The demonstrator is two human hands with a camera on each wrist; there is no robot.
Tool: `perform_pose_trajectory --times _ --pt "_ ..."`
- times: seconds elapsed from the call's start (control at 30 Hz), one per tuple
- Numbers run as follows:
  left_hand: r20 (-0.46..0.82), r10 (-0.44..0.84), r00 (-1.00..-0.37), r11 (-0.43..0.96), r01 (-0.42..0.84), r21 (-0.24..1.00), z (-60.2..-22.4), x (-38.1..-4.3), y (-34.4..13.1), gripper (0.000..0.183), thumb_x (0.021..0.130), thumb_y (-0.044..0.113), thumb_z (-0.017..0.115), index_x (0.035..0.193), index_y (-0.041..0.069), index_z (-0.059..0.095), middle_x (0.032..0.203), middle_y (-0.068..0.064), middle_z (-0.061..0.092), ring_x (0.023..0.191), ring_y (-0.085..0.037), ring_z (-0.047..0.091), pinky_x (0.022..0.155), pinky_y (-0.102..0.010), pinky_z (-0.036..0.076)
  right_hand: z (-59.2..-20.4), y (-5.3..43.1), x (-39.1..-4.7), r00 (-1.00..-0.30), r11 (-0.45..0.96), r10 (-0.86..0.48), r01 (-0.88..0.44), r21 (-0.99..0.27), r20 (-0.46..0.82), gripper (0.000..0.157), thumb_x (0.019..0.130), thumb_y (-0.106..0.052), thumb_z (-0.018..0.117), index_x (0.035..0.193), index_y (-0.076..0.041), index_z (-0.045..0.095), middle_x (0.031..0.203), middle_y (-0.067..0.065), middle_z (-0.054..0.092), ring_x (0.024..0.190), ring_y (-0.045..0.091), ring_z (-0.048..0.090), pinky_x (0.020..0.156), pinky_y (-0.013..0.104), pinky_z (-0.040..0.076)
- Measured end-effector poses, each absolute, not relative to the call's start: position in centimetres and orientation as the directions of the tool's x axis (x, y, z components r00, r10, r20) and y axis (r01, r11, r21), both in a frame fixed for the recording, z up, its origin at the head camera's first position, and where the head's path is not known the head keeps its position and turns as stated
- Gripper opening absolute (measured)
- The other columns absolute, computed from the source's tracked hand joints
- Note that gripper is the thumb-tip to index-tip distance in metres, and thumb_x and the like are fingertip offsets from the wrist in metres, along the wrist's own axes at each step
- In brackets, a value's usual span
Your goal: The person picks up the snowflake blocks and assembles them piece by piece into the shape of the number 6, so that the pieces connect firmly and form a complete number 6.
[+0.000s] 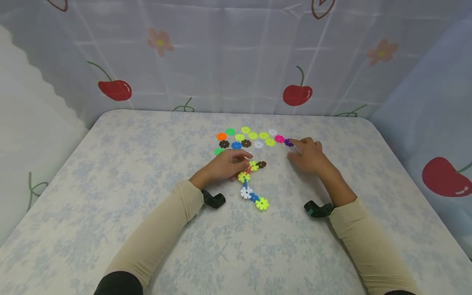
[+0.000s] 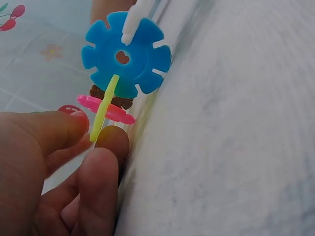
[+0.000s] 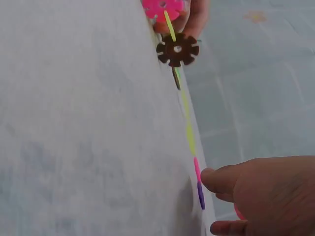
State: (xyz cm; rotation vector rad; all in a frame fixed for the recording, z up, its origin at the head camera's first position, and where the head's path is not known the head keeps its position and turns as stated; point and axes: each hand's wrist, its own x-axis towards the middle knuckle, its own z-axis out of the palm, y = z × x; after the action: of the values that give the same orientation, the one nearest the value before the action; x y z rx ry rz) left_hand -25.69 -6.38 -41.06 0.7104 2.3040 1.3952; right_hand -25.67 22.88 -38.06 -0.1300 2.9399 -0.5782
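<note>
My left hand (image 1: pixel 230 164) pinches a chain of interlocking flower-shaped plastic discs (image 1: pixel 243 177) near its upper part. Yellow, white, blue, pink and brown pieces make up this chain, and its lower end bends right to a yellow disc (image 1: pixel 262 204). Seen by the left wrist camera, a blue disc (image 2: pixel 103 58) faces the lens, and the thumb and fingers are at the pink disc (image 2: pixel 120 115) and yellow disc (image 2: pixel 102 118). My right hand (image 1: pixel 309 157) reaches its index finger onto a loose purple disc (image 1: pixel 288 142), beside a magenta disc (image 1: pixel 279 139); its thumb stands apart.
Loose discs lie flat in a cluster beyond the hands, among them an orange disc (image 1: pixel 221 136), a blue disc (image 1: pixel 236 145) and a white disc (image 1: pixel 258 144). A patterned cloth covers the table (image 1: pixel 147 143). A cherry-printed curtain (image 1: pixel 221 53) hangs behind it.
</note>
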Motion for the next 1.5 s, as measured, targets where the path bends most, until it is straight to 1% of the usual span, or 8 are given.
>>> perform_pose_trajectory --times 0.1,0.17,0.27,0.37,0.57,0.97,1.23,1.5 --pt "-0.025 0.604 -0.797 0.362 0.246 0.899 -41.1 -25.6 -6.3 0.031 0.103 0.017 0.062 0.134 0.013 0.065 0.115 -0.005 0.064 0.054 -0.021 0.055 0.055 -0.030 0.049 -38.4 23.8 -26.0 -0.982 0.948 -0.073 -0.014 -0.318 -0.172 0.060 0.106 -0.035 0.050 0.160 -0.016 0.033 0.152 0.029 0.026 0.135 0.053 0.021 0.102 0.070 0.035" --pt "-0.022 0.613 -0.790 0.354 0.250 0.901 -41.1 -25.6 -6.4 0.030 0.103 0.015 0.062 0.132 0.013 0.066 0.115 -0.005 0.064 0.055 -0.020 0.055 0.055 -0.030 0.049 -38.5 24.2 -26.0 -0.984 0.943 -0.074 -0.016 -0.332 -0.162 0.055 0.106 -0.036 0.050 0.155 -0.013 0.042 0.151 0.029 0.028 0.134 0.054 0.023 0.101 0.070 0.034" --pt "-0.030 0.618 -0.786 0.354 0.243 0.903 -41.1 -25.7 -6.4 0.027 0.102 0.013 0.063 0.129 0.014 0.068 0.111 -0.006 0.064 0.057 -0.020 0.055 0.056 -0.030 0.050 -38.3 24.6 -25.9 -0.991 0.921 -0.094 -0.050 -0.387 -0.096 0.038 0.105 -0.028 0.055 0.131 -0.001 0.061 0.138 0.030 0.043 0.124 0.051 0.038 0.098 0.066 0.039" --pt "-0.047 0.611 -0.790 0.360 0.225 0.905 -41.1 -25.8 -6.5 0.025 0.102 0.014 0.064 0.126 0.014 0.068 0.107 -0.006 0.064 0.060 -0.019 0.055 0.058 -0.030 0.051 -38.1 24.6 -25.7 -0.993 0.897 -0.100 -0.064 -0.437 -0.058 0.025 0.102 -0.017 0.061 0.115 0.004 0.062 0.120 0.028 0.054 0.109 0.044 0.051 0.093 0.059 0.045" --pt "-0.073 0.606 -0.792 0.371 0.200 0.907 -41.2 -25.9 -6.6 0.024 0.101 0.014 0.065 0.125 0.014 0.068 0.105 -0.007 0.064 0.067 -0.020 0.057 0.061 -0.031 0.054 -37.8 24.5 -25.8 -0.987 0.888 -0.103 -0.035 -0.458 -0.123 0.031 0.102 -0.011 0.061 0.126 0.006 0.056 0.115 0.026 0.057 0.106 0.040 0.054 0.094 0.055 0.047" --pt "-0.064 0.632 -0.772 0.354 0.213 0.911 -41.1 -25.9 -6.7 0.033 0.100 0.008 0.065 0.132 0.013 0.067 0.109 -0.007 0.064 0.067 -0.020 0.057 0.061 -0.029 0.052 -37.9 22.9 -25.3 -0.964 0.668 -0.155 0.058 -0.742 -0.215 0.010 0.101 -0.009 0.065 0.106 -0.001 0.065 0.103 0.016 0.067 0.079 0.022 0.065 0.072 0.027 0.056" --pt "-0.053 0.632 -0.773 0.358 0.231 0.905 -41.2 -25.9 -6.6 0.032 0.100 0.008 0.065 0.131 0.013 0.068 0.108 -0.006 0.065 0.067 -0.018 0.057 0.060 -0.029 0.052 -38.4 21.2 -25.1 -0.929 0.488 -0.260 0.109 -0.866 -0.263 0.017 0.097 -0.007 0.069 0.110 0.004 0.066 0.106 0.016 0.068 0.081 0.020 0.068 0.076 0.029 0.058" --pt "-0.050 0.637 -0.769 0.352 0.233 0.907 -41.2 -26.0 -6.5 0.032 0.100 0.007 0.065 0.131 0.012 0.067 0.108 -0.006 0.065 0.067 -0.019 0.057 0.060 -0.029 0.052 -38.9 20.6 -25.0 -0.924 0.465 -0.272 0.119 -0.877 -0.269 0.019 0.098 -0.008 0.067 0.113 0.004 0.065 0.107 0.015 0.069 0.081 0.018 0.068 0.074 0.028 0.058"
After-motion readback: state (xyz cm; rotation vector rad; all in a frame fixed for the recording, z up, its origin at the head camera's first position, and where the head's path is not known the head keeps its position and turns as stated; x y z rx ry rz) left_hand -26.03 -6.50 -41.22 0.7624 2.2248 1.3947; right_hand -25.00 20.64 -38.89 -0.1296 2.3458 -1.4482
